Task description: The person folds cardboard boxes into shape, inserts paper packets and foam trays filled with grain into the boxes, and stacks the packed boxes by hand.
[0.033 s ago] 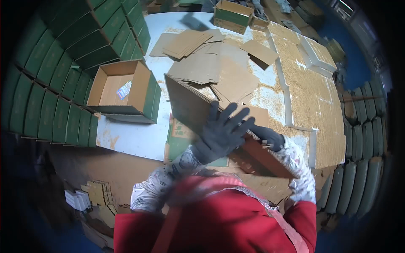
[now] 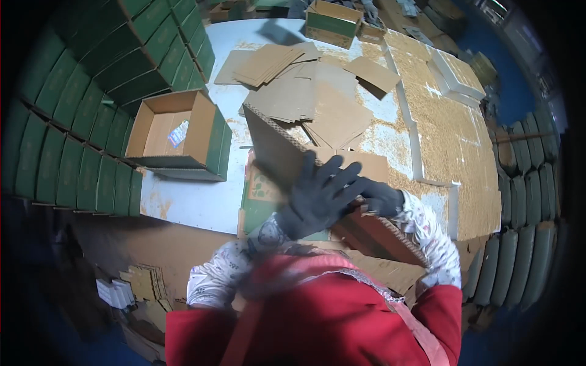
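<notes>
A flattened cardboard box [image 2: 273, 146] stands tilted on its edge before me, running from the table toward my right elbow. Its corrugated upper edge faces me. My left hand [image 2: 320, 196], in a dark grey glove, lies against the cardboard with its fingers spread. Beside it my right hand [image 2: 382, 199], gloved alike, has its fingers bent around the upper edge. Under the cardboard is a green box panel [image 2: 262, 204] with a brown printed patch; the rest of it is hidden.
An open green box [image 2: 220, 143] with a small printed packet [image 2: 179, 134] inside stands left, before stacked green boxes [image 2: 91, 110]. Flat cardboard sheets [image 2: 281, 91] cover the table's middle. White-edged trays [image 2: 452, 140] of tan granular material lie right. Another open box [image 2: 332, 24] stands far back.
My right hand has shifted slightly left along the cardboard's edge, its fingers more bent. The cardboard's far corner has moved a little right and up. My left hand has barely moved.
</notes>
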A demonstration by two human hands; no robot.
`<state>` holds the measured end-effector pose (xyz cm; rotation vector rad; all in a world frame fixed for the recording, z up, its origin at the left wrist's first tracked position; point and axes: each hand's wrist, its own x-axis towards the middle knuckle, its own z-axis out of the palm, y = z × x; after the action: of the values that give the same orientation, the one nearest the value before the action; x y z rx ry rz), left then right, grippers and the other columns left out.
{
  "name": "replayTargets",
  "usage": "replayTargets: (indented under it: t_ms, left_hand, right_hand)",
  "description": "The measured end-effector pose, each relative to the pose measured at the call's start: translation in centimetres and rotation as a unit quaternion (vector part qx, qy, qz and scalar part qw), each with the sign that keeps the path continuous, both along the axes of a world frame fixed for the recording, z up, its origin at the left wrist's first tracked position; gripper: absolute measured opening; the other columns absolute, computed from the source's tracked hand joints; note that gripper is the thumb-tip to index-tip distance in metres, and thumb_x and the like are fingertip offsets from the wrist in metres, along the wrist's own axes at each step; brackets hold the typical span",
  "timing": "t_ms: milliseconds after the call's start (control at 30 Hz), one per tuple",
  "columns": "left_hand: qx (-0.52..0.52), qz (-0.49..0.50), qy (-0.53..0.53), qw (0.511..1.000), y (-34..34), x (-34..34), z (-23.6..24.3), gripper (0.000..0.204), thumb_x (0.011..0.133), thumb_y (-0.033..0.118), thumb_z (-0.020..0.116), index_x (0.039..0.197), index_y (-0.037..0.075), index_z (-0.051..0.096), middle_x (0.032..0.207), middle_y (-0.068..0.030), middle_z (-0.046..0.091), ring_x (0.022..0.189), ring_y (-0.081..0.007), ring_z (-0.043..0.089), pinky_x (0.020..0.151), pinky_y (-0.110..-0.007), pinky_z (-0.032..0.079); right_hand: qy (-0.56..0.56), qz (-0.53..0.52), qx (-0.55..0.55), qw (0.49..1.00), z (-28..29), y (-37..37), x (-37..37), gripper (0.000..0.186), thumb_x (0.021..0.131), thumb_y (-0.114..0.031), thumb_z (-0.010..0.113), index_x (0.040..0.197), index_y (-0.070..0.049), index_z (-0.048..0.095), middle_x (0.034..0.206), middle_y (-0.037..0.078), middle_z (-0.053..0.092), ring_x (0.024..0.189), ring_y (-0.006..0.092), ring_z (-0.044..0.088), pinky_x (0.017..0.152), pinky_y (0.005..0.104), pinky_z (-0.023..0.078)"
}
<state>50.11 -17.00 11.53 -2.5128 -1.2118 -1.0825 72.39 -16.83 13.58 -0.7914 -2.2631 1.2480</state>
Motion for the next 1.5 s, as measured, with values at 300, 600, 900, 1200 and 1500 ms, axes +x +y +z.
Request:
replayTargets:
  t_ms: [300,600,900,1200,1500]
  left_hand:
    - [-0.158,-0.299,0.180,0.924,-1.6,-4.8,10.3,0.051,0.069,0.057,0.058,0.084,0.008,0.059,0.061,-0.0048,0.056,0.084,-0.0220,0.060,0.092,-0.041,0.037]
    - [-0.104,0.008,0.235,0.966,0.6,-1.0,2.6,0.077,0.071,0.049,0.060,0.130,0.005,0.036,0.130,-0.0187,0.038,0.115,-0.0351,0.039,0.102,-0.043,0.025]
    - [-0.130,-0.046,0.087,0.987,3.3,-5.0,3.9,0.066,0.076,0.030,0.063,0.128,0.000,0.036,0.126,-0.0205,0.042,0.117,-0.0334,0.040,0.099,-0.043,0.030]
    - [-0.186,0.011,-0.121,0.975,6.4,-11.3,-3.8,0.064,0.077,0.017,0.062,0.131,-0.001,0.032,0.125,-0.0185,0.044,0.114,-0.0315,0.044,0.097,-0.042,0.035]
    - [-0.683,-0.226,-0.155,0.677,0.2,-5.7,-0.5,0.030,0.082,0.004,0.053,0.112,0.001,0.057,0.104,-0.0061,0.061,0.083,-0.0143,0.057,0.071,-0.025,0.045]
  right_hand:
    - [-0.077,-0.205,-0.028,0.975,4.7,5.9,2.7,0.071,0.067,0.004,0.055,0.132,-0.016,0.036,0.122,0.016,0.048,0.104,0.0236,0.051,0.091,0.0334,0.040]
    - [-0.528,0.042,0.168,0.831,7.5,3.7,-1.6,0.027,0.064,-0.018,0.059,0.090,-0.016,0.066,0.083,0.012,0.064,0.079,0.0293,0.062,0.071,0.0392,0.050]
    - [0.078,-0.390,0.287,0.872,-2.7,6.1,-5.8,0.037,0.076,-0.017,0.059,0.112,-0.009,0.054,0.109,0.013,0.056,0.091,0.0272,0.057,0.077,0.0336,0.047]
    - [-0.065,-0.411,0.054,0.908,-25.5,-3.9,-3.5,0.033,0.080,-0.016,0.056,0.108,0.001,0.053,0.109,0.019,0.055,0.104,0.0236,0.051,0.088,0.0334,0.040]
    - [-0.440,-0.015,0.029,0.897,-1.1,-1.5,0.3,0.028,0.075,-0.018,0.049,0.102,-0.011,0.054,0.078,0.017,0.062,0.077,0.0364,0.061,0.069,0.0466,0.047]
